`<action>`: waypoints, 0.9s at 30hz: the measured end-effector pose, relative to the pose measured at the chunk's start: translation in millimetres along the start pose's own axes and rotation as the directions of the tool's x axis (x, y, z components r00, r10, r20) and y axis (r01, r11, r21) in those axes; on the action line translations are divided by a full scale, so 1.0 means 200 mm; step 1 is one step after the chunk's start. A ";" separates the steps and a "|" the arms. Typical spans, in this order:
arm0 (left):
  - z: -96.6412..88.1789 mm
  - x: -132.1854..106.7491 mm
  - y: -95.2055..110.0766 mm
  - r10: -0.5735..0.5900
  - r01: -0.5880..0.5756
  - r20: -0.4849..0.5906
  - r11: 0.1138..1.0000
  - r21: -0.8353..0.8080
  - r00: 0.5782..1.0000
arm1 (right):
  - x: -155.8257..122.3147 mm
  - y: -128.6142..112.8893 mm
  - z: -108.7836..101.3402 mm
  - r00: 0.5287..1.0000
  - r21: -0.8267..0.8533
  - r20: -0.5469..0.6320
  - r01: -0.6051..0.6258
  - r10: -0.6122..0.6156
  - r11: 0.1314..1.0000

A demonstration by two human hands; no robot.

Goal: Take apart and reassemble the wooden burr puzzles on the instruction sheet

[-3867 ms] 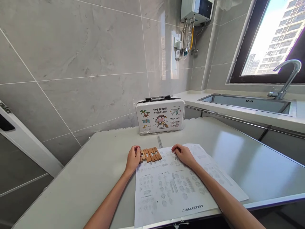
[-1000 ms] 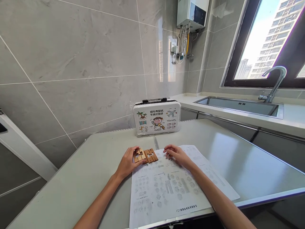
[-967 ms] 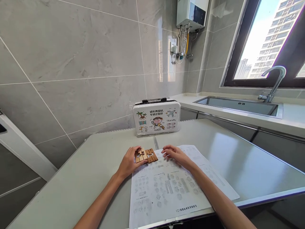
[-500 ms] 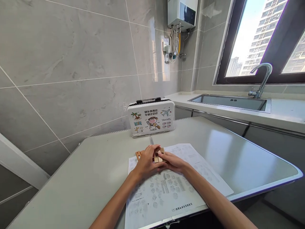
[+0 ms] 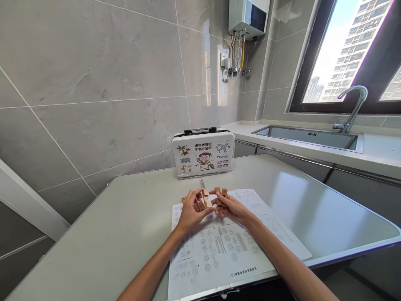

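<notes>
My left hand [image 5: 191, 212] pinches a notched wooden puzzle piece [image 5: 205, 198] lifted a little above the table. My right hand [image 5: 232, 208] grips another notched wooden piece [image 5: 220, 195], held upright, close beside the first. More wooden pieces [image 5: 184, 200] lie on the table behind my left hand, mostly hidden by it. Both hands hover over the top edge of a printed instruction sheet [image 5: 219, 246] that lies flat on the grey table [image 5: 125, 225].
A white tin case [image 5: 203, 153] with cartoon travel pictures stands at the back of the table against the tiled wall. To the right are a counter with a steel sink [image 5: 308, 136] and tap [image 5: 352, 106], under a window. A water heater [image 5: 249, 16] hangs above.
The row of wooden pieces lay flat with my hands at each end; my hands have since come together, and each has lifted a piece off the table.
</notes>
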State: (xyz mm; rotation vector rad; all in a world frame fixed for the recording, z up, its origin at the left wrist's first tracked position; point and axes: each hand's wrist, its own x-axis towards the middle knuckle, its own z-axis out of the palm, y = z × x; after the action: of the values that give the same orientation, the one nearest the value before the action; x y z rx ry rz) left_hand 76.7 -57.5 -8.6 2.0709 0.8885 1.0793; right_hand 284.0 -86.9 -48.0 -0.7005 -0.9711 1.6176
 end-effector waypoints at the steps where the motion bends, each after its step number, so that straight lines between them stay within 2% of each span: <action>1: 0.01 0.00 0.00 -0.037 0.036 -0.002 0.998 -0.056 0.999 | 0.00 -0.01 0.00 0.999 0.000 -0.026 0.019 -0.019 1.000; 4: 0.03 -0.01 -0.01 -0.128 0.134 0.041 0.956 -0.261 0.991 | 0.00 -0.03 -0.01 0.993 0.017 -0.087 0.075 -0.074 0.997; 8: 0.04 -0.01 -0.03 -0.151 0.180 0.099 0.876 -0.448 0.983 | 0.00 -0.03 0.00 0.988 0.016 -0.127 0.089 -0.086 0.996; 15: 0.03 -0.01 -0.05 -0.199 0.251 0.152 0.799 -0.547 0.968 | 0.01 -0.01 -0.01 0.982 0.045 -0.164 0.099 -0.090 0.994; 21: 0.02 0.00 -0.05 -0.269 0.313 0.172 0.681 -0.662 0.948 | 0.03 -0.01 -0.03 0.986 0.150 -0.154 0.081 -0.057 0.985; 27: 0.00 0.00 -0.02 -0.270 0.338 0.210 0.641 -0.689 0.940 | 0.02 -0.03 -0.02 0.989 0.170 -0.138 0.082 -0.058 0.982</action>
State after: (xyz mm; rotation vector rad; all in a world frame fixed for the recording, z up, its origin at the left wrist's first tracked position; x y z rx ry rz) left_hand 75.4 -55.7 -11.5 1.2366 0.5942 0.9325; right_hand 288.2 -81.7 -45.1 -0.6373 -0.7393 1.5524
